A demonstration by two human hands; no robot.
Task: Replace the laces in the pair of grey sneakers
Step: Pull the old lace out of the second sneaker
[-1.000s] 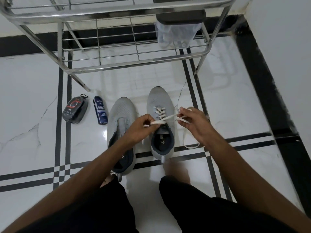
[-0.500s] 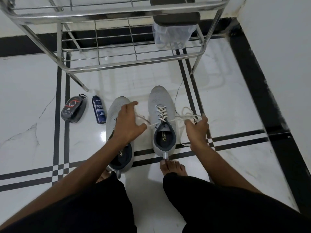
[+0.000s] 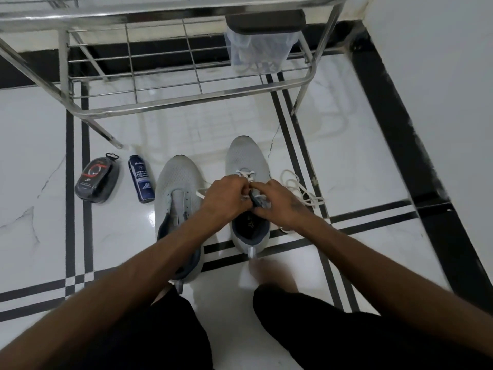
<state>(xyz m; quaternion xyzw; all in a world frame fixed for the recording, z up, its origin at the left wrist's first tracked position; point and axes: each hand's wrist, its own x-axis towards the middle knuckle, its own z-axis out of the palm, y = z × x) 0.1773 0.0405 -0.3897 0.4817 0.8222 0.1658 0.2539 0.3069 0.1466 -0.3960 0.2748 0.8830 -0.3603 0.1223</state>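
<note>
Two grey sneakers stand side by side on the white tiled floor. The left sneaker [image 3: 176,188] has bare eyelets and no lace. The right sneaker [image 3: 246,156] carries a white lace [image 3: 298,188] through its front eyelets, with the loose length coiled on the floor to its right. My left hand [image 3: 226,196] and my right hand [image 3: 277,201] meet over the right sneaker's tongue. Both have curled fingers; the left pinches the lace, the right grips the tongue top. The exact contact is partly hidden by the fingers.
A steel wire rack [image 3: 170,76] stands just beyond the shoes, with a clear plastic bag [image 3: 256,52] on its lower shelf. A black shoe-polish case [image 3: 97,178] and a blue cleaner bottle [image 3: 141,178] lie left of the sneakers. A white wall [image 3: 440,76] rises at right.
Both hands came together from either side of the right sneaker onto its tongue. The pulled-out lace ends went slack, and the right end now lies coiled on the floor.
</note>
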